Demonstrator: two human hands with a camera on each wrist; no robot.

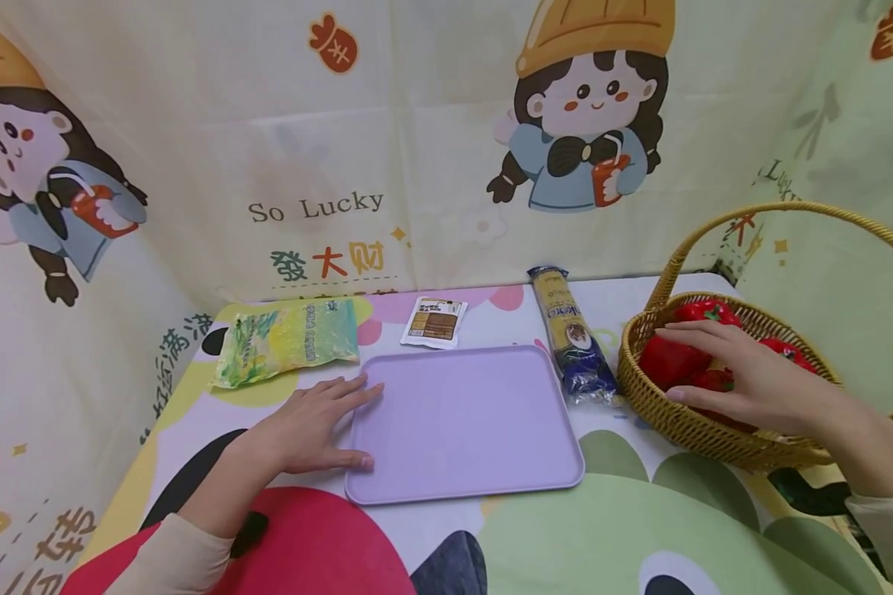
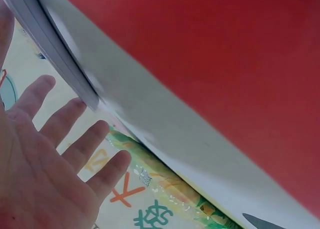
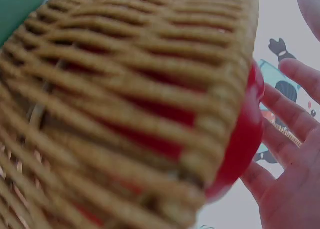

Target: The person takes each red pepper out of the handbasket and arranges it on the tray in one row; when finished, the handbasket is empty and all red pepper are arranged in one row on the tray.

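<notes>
A lavender tray lies in the middle of the table. My left hand is at its left edge, fingers spread, fingertips by the rim; the left wrist view shows those fingers extended beside the tray's edge. On the right stands a wicker basket with a tall handle, holding several glossy red bell peppers. Over the peppers hovers my right hand, thumb apart from the fingers, gripping nothing. In the right wrist view the hand is beside a pepper above the basket rim; contact cannot be told.
Behind the tray are a yellow-green packet at left and a small white-and-brown pouch. A long pasta-like packet, yellow and blue, lies between tray and basket. A printed curtain hangs behind the patterned tablecloth.
</notes>
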